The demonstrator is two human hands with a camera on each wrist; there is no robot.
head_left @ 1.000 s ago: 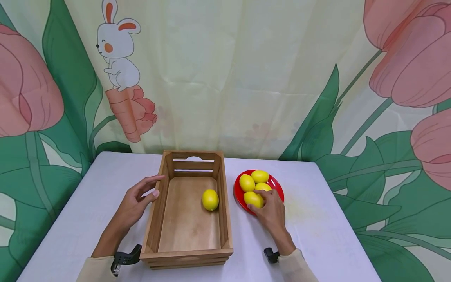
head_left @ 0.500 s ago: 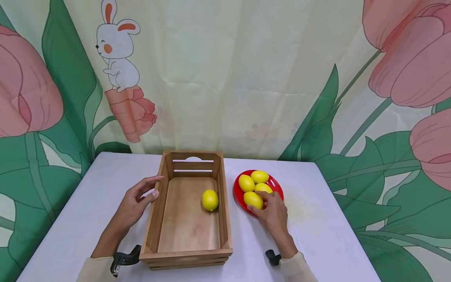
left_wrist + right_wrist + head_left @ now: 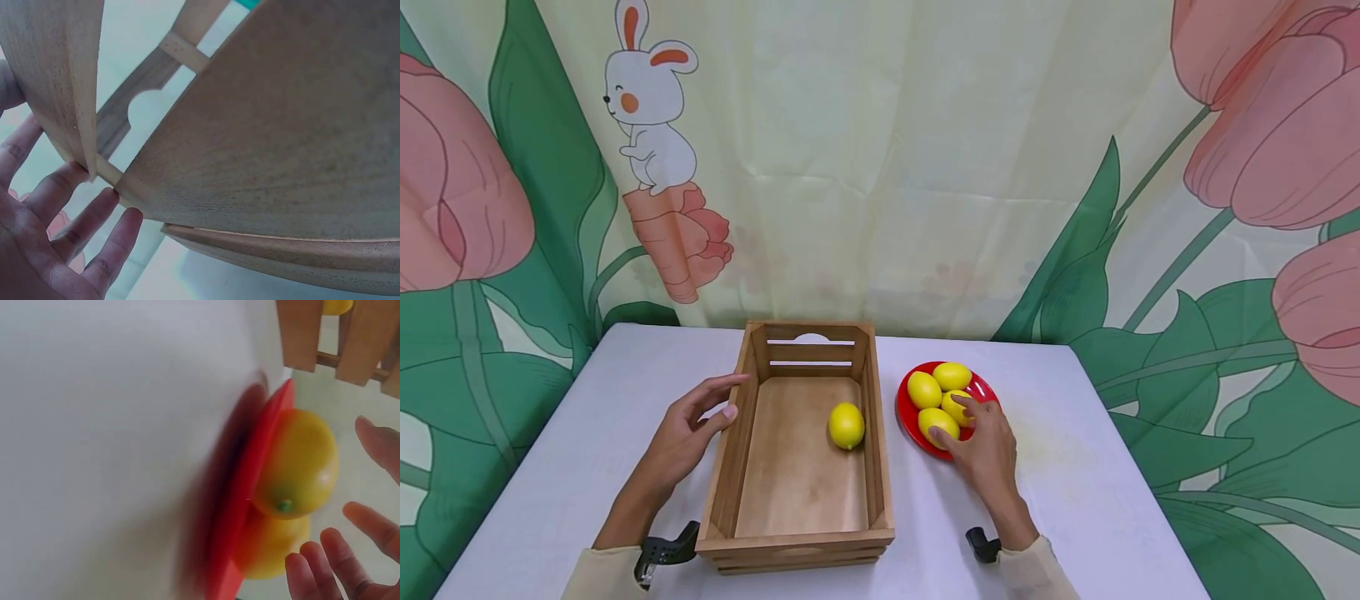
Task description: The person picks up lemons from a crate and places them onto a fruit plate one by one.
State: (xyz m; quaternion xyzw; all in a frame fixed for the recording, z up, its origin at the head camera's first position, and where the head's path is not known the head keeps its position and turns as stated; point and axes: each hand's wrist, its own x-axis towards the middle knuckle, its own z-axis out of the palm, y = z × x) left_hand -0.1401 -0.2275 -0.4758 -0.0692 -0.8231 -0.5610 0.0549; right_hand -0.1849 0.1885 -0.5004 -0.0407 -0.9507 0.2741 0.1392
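My left hand rests its fingertips on the left wall of a slatted wooden crate, thumb beside it. In the left wrist view its spread fingers lie along the wall's edge. One lemon lies inside the crate, near the right wall. To the crate's right, a red plate bears several more lemons. Over the plate's near right part is my right hand, thumb and fingers spread around the nearest lemon. In the right wrist view the fingers stand apart from that lemon, holding nothing.
A white cloth covers the table. Behind it hangs a curtain printed with tulips and a rabbit. The crate's right wall stands between its inside and the plate.
My right hand's fingers have spread wider and drawn slightly right, off the nearest lemon, which stays on the plate. My left hand and the crate keep their places.
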